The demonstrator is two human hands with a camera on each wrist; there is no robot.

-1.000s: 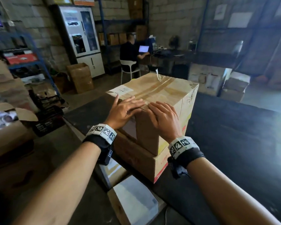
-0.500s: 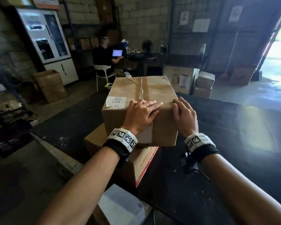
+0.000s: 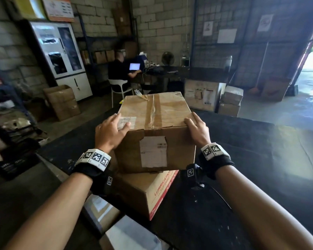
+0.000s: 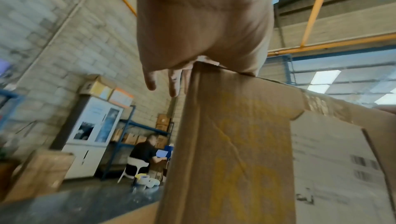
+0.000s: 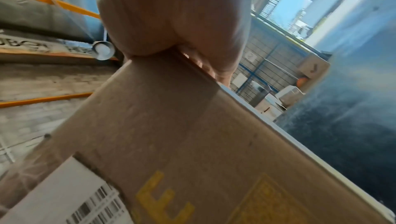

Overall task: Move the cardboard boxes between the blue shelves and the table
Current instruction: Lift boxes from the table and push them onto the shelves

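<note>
A taped brown cardboard box [image 3: 155, 112] with white labels sits on top of a lower box with red lettering [image 3: 152, 193], at the near left corner of the black table [image 3: 251, 159]. My left hand [image 3: 113, 129] lies over the top box's near left corner, fingers straight and spread across the lid. My right hand [image 3: 196, 126] covers the near right corner, thumb on the lid and fingers along the side. In the wrist views, the left palm [image 4: 201, 24] and the right palm [image 5: 171, 16] each press on a box edge [image 4: 231, 143] [image 5: 182, 134].
Blue shelving [image 3: 5, 88] with clutter stands at the left. An open carton [image 3: 61, 101] and a white cabinet [image 3: 61, 56] stand behind it. A person [image 3: 118, 69] sits at a far desk. More boxes [image 3: 229, 100] lie beyond the table, and flat boxes [image 3: 132, 235] lie below its near edge.
My hands have slid apart from the middle of the box's near edge to its two near corners. The box now faces me squarely, and the view has swung right.
</note>
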